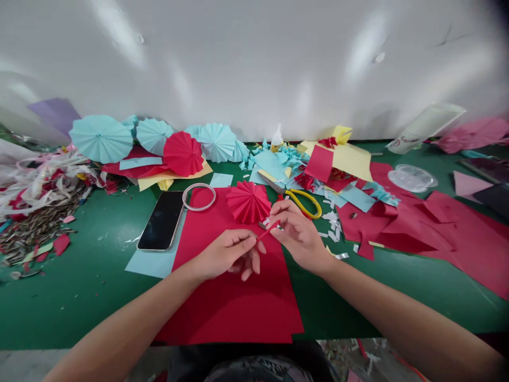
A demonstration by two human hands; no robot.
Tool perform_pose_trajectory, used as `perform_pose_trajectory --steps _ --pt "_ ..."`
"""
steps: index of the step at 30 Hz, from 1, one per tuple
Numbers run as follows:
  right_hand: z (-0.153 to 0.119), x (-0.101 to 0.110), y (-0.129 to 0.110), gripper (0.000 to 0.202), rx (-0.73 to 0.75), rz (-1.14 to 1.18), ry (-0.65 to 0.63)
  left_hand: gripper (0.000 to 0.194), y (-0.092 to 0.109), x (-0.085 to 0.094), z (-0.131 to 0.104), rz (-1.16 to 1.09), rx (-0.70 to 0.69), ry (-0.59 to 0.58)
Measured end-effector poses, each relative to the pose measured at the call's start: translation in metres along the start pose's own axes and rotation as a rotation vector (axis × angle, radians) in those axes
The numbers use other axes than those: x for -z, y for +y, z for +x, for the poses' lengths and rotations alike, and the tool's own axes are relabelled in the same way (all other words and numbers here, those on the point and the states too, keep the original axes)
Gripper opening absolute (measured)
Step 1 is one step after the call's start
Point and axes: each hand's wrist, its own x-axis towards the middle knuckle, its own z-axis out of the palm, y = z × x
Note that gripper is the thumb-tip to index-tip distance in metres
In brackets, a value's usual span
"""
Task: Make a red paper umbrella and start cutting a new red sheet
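Between my two hands is a narrow red paper strip (267, 231), seen nearly edge-on. My left hand (233, 253) pinches its lower left end between thumb and finger, the other fingers curled loosely below. At the upper right end, my right hand (298, 233) has its thumb and fingers closed on the strip. Both hands are above a large sheet of red paper (234, 302) on the table. Just beyond them rests a pleated red paper rosette (248, 202). Scissors with yellow handles (308, 204) lie past my right hand.
Left of the red sheet are a phone (161, 220) and a roll of tape (199, 197). Blue rosettes (217, 142) lean along the wall. Paper scraps (274, 159) cover the back; cut red sheets (429, 228) spread right. Ribbons and a heap of small pieces (43, 204) sit left.
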Motion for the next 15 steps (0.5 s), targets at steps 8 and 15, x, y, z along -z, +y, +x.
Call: perform_pose_trajectory --steps 8,15 --pt "0.005 0.0 0.007 0.017 -0.241 0.41 0.223 0.026 0.004 0.019 0.005 0.263 -0.248 0.442" --pt "0.003 -0.001 -0.003 0.026 -0.308 0.14 0.114 0.02 0.001 0.027 0.007 0.963 -0.298 0.482"
